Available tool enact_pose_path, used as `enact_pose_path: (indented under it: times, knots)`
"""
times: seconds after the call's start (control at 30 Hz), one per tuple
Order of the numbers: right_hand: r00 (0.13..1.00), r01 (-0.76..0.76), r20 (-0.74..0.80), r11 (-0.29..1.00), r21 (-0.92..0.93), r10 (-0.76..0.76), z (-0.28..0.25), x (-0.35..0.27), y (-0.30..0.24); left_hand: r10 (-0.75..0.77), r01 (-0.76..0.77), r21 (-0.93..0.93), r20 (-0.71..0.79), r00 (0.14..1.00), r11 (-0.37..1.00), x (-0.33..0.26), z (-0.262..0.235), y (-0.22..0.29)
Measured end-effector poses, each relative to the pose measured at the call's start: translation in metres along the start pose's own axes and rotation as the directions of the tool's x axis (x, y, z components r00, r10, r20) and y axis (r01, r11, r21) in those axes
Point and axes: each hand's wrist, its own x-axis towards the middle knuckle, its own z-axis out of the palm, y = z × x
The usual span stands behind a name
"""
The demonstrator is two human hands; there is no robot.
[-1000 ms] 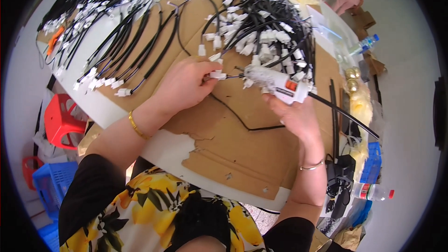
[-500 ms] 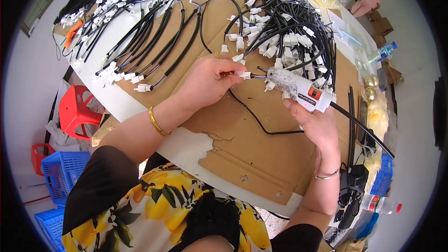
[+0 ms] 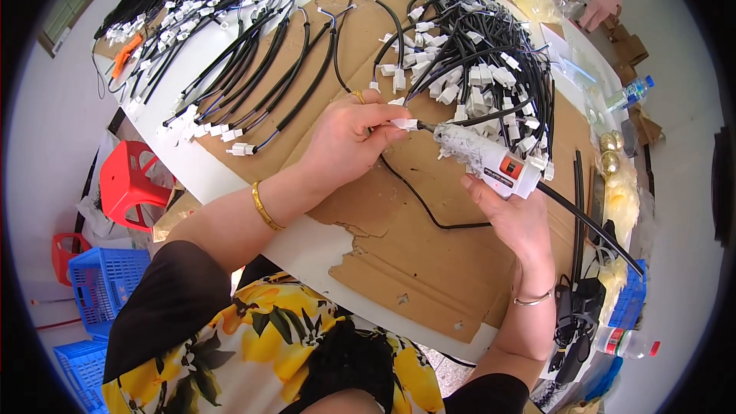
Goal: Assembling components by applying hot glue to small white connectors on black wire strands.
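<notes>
Fingers of the left hand point(image 3: 349, 142) pinch one white connector point(image 3: 404, 123) at the nozzle of one white glue gun point(image 3: 491, 162), which the right hand point(image 3: 515, 215) grips over the cardboard sheet point(image 3: 399, 261). Two heaps of black cables lie beyond: one point(image 3: 475, 54) just behind the gun, one point(image 3: 222, 69) to the left.

Left hand point(image 3: 345, 142) pinches a small white connector point(image 3: 404, 123) right at the nozzle of a white glue gun point(image 3: 487, 157), gripped by the right hand point(image 3: 515, 215), over brown cardboard point(image 3: 414, 261).
</notes>
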Motion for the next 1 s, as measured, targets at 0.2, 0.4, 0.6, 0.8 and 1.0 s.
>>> enact_pose_path:
  times: [0.2,0.4,0.6,0.8,1.0]
  knots:
    - [1.000,0.010,-0.022,0.998,-0.060,-0.011,0.0019,0.0000,-0.0029,-0.076,0.076,-0.025,-0.005,0.997,0.997,-0.0005,-0.0007,0.0041]
    - [0.998,0.037,-0.040,0.995,-0.093,-0.040,0.0027,-0.0008,-0.0028,-0.067,0.067,-0.015,-0.015,0.998,0.998,-0.0006,-0.0004,0.0028]
    - [0.996,0.071,-0.048,0.988,-0.137,-0.079,0.0025,0.0014,0.0003,-0.077,0.076,-0.032,-0.032,0.996,0.997,0.0005,-0.0009,0.0042]
    - [0.992,0.100,-0.052,0.979,-0.179,-0.111,0.0017,0.0002,-0.0016,-0.070,0.070,-0.014,0.011,0.998,0.997,-0.0007,-0.0041,0.0033]
    - [0.993,0.087,-0.052,0.964,-0.252,-0.103,0.0009,0.0011,0.0002,-0.037,0.034,0.072,0.037,0.999,0.997,-0.0004,-0.0035,0.0050]
